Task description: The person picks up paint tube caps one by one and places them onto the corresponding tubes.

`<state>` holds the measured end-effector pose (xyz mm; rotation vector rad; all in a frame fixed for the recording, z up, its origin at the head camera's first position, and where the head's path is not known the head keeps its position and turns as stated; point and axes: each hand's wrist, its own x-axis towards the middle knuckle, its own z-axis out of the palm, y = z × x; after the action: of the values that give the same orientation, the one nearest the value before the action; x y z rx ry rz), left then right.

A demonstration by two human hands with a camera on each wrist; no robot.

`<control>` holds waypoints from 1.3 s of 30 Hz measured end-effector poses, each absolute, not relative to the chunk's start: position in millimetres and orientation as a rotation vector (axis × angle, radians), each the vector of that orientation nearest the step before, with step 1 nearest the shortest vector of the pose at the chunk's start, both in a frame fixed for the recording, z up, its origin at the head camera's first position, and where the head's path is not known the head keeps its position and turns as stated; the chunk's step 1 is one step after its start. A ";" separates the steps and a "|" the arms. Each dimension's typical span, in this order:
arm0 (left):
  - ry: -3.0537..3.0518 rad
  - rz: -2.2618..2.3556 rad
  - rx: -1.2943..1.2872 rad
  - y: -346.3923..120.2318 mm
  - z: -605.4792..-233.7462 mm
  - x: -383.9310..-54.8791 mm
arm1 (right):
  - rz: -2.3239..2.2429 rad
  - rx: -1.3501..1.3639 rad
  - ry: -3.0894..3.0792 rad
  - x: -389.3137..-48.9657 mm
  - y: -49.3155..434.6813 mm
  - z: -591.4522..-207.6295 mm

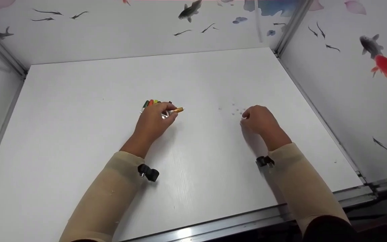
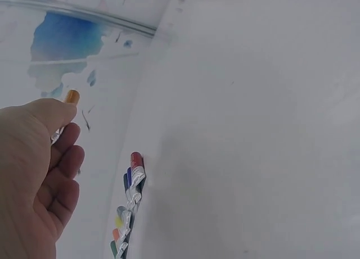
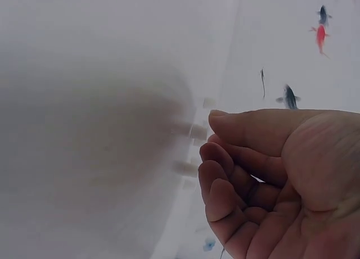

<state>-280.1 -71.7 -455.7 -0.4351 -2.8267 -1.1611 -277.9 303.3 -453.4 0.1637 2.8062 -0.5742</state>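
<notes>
In the head view my left hand (image 1: 154, 121) pinches a marker (image 1: 179, 110) with an orange-brown end between thumb and fingers, above a row of markers. The left wrist view shows that marker (image 2: 72, 96) poking out past my left thumb. The row of markers (image 2: 135, 175) lies on the table with red, blue, grey, yellow, orange and green ends. My right hand (image 1: 260, 121) hovers beside several small whitish pieces (image 1: 237, 110). Its fingers are loosely curled, and a gap shows between thumb and forefinger (image 3: 216, 153). I see nothing held there.
The white tabletop (image 1: 193, 161) has a metal front edge (image 1: 186, 232). White panels with printed fish (image 1: 386, 67) stand behind it and at both sides. A tiny speck (image 1: 335, 162) lies toward the right front.
</notes>
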 end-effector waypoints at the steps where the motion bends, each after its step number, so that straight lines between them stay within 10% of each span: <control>1: -2.816 -1.184 -0.435 -72.2 -456.5 -279.8 | -0.567 0.163 2.806 -278.0 303.9 -454.4; 39: -2.689 -1.372 -0.410 -81.7 -455.1 -269.9 | -1.197 0.012 2.761 -276.6 267.3 -427.9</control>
<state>-269.9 -81.7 -455.1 -0.4101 -2.6889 -1.3715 -276.6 267.3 -427.9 0.0119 2.7608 -1.1971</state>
